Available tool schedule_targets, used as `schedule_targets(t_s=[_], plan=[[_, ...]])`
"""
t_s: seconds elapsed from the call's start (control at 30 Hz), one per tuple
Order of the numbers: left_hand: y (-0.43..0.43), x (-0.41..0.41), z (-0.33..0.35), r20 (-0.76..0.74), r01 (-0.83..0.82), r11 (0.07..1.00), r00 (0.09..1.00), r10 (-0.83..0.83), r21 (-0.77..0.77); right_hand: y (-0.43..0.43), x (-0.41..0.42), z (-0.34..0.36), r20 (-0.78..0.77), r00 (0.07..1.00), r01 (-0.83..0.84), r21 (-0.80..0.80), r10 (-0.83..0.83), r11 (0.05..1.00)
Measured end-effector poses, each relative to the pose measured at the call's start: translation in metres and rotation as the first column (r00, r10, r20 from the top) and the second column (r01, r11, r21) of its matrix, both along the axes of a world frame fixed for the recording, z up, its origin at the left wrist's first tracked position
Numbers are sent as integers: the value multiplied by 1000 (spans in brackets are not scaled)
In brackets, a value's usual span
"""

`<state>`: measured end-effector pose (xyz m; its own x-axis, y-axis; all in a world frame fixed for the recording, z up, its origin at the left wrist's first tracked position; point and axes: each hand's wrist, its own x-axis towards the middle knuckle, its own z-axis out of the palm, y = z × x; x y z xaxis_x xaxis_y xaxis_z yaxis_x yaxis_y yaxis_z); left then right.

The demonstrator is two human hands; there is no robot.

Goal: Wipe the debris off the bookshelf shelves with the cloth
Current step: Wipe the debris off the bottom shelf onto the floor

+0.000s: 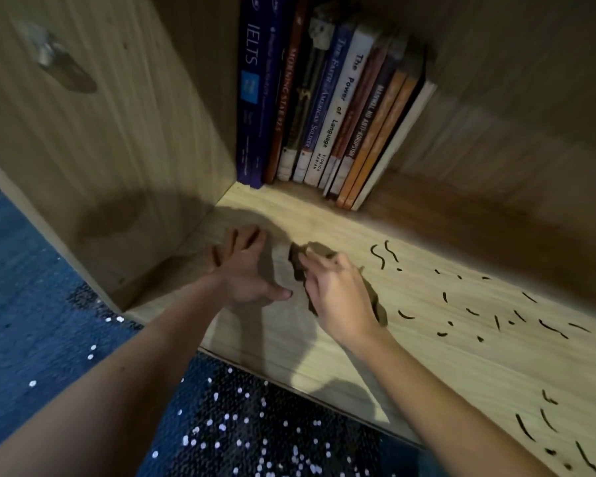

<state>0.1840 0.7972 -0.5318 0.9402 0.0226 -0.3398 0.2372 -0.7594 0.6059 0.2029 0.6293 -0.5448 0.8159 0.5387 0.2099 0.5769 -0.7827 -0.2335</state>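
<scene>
I look down into a light wooden bookshelf compartment, at its shelf board (375, 356). My right hand (338, 294) grips a crumpled brown cloth (307, 256) on the board, left of the middle. My left hand (245, 270) lies just left of it, fingers spread and straight over the board near the left side wall. Several thin dark strands of debris (496, 318) are scattered over the board to the right of the cloth, with more (544, 421) near the front edge at the right.
A row of upright books (324, 108) stands at the back, against the left side wall (117, 149). The shelf's front edge (289, 383) runs diagonally. Below it lies a blue carpet (31, 321) and a dark patch with several white specks (241, 432).
</scene>
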Motion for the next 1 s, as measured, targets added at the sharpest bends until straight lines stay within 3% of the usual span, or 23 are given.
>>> schedule_targets(t_s=[0.1, 0.27, 0.33, 0.47, 0.57, 0.63, 0.67, 0.73, 0.77, 0.9, 1.0], plan=[[-1, 1, 0, 9, 0, 1000, 1000, 0, -5, -5, 3, 9, -18, 1000, -2, 21, 3, 1000], [0, 0, 0, 10, -6, 1000, 1000, 5, 14, 28, 68, 14, -77, 966, 245, -29, -247, 969], [0, 0, 2, 7, -2, 1000, 1000, 2, 16, 33, 63, 4, -106, 973, 204, -12, -204, 979], [-1, 0, 3, -9, -10, 1000, 1000, 10, 20, 11, 5, -10, 2, 999, -46, 164, 47, 985], [0, 0, 1, 12, 5, 999, 1000, -5, 40, 15, 40, -8, -135, 990, 68, 208, -40, 976], [4, -4, 3, 34, -29, 998, 999, 31, -50, 34, 80, -6, -241, 965, 158, 199, -108, 967], [6, -7, 7, 25, -83, 981, 996, 88, -178, 44, 92, -6, -259, 958, 176, 183, -125, 967], [14, -15, 14, 4, -207, 893, 974, 228, -399, 73, 103, -5, -273, 954, 177, 166, -127, 970], [19, -21, 15, 22, -230, 881, 965, 262, -414, 87, 102, -5, -280, 954, 157, 159, -108, 975], [46, -60, 6, 238, -188, 976, 949, 209, -108, 135, 82, 1, -230, 973, 7, 180, 35, 984], [52, -91, -2, 367, -275, 958, 886, 284, -77, 136, 76, 2, -253, 963, -48, 176, 92, 983]])
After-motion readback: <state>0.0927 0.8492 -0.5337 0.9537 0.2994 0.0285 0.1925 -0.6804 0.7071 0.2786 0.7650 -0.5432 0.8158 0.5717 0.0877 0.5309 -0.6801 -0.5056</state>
